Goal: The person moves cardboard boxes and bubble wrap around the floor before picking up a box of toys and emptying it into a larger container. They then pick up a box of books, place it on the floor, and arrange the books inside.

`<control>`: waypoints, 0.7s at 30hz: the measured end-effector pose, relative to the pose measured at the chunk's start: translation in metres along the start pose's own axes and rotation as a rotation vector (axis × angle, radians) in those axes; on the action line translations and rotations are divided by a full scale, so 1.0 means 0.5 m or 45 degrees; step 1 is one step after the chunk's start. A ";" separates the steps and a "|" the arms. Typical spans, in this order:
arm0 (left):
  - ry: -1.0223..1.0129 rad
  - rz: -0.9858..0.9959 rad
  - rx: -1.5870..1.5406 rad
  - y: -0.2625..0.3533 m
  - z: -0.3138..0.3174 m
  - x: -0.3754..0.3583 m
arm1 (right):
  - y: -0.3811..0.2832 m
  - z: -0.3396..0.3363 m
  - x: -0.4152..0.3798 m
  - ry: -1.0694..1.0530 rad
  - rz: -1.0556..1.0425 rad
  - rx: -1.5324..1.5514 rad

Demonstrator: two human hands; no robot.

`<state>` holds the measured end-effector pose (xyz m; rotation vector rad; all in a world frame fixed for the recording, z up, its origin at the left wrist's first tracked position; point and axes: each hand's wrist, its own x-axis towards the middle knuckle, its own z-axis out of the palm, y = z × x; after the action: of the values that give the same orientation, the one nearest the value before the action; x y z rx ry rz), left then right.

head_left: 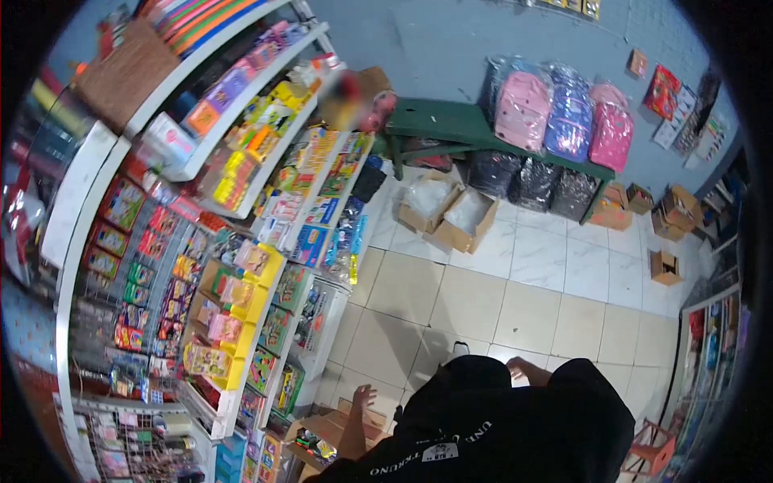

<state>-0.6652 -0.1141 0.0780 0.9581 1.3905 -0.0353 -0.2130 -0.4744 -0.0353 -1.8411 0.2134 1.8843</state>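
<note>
head view: the left hand point(365, 396) hovers, fingers apart, by an open carton point(330, 422) (set close, probably for easy reach); right hand point(527, 372): grip, cannot tell.

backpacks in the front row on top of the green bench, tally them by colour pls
light pink backpack: 1
blue backpack: 1
bright pink backpack: 1
total: 3
anything tucked behind them is too hidden to count
</note>
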 end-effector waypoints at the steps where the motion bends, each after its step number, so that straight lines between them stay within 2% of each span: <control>1: -0.043 -0.028 0.102 0.038 0.027 0.018 | -0.010 -0.015 0.007 0.060 -0.140 -0.077; 2: -0.087 -0.054 0.199 0.076 0.056 0.036 | -0.038 -0.032 0.019 0.221 -0.041 -0.019; 3: -0.133 -0.083 0.291 0.108 0.079 0.052 | -0.031 -0.070 0.049 0.124 -0.238 0.116; 4: -0.154 -0.082 0.331 0.134 0.094 0.069 | -0.066 -0.081 0.044 0.146 -0.358 0.124; 6: -0.202 -0.078 0.397 0.181 0.114 0.107 | -0.152 -0.100 0.041 0.170 -0.376 0.237; 7: -0.191 -0.092 0.406 0.195 0.118 0.132 | -0.196 -0.105 0.008 0.110 -0.470 0.303; 8: -0.177 -0.104 0.415 0.209 0.119 0.158 | -0.244 -0.098 -0.011 0.228 -0.517 0.169; 9: -0.179 -0.131 0.373 0.226 0.116 0.177 | -0.282 -0.099 -0.023 0.221 -0.606 0.189; 12: -0.235 -0.265 0.488 0.311 0.114 0.231 | -0.387 -0.098 -0.002 0.304 -0.534 0.258; 13: -0.247 -0.302 0.525 0.339 0.113 0.267 | -0.418 -0.106 0.018 0.225 -0.444 0.368; 15: -0.277 -0.383 0.612 0.396 0.114 0.334 | -0.445 -0.104 0.035 0.253 -0.496 0.393; 17: -0.349 -0.360 0.646 0.470 0.112 0.401 | -0.488 -0.093 0.044 0.351 -0.454 0.358; 18: -0.388 -0.346 0.667 0.519 0.114 0.435 | -0.501 -0.087 0.034 0.366 -0.525 0.392; 21: -0.492 -0.212 0.689 0.670 0.125 0.562 | -0.538 -0.077 0.036 0.520 -0.257 0.457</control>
<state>-0.3649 0.2048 0.0195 1.1970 1.1103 -0.7163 -0.0578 -0.2544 0.0047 -1.8896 0.4530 1.2288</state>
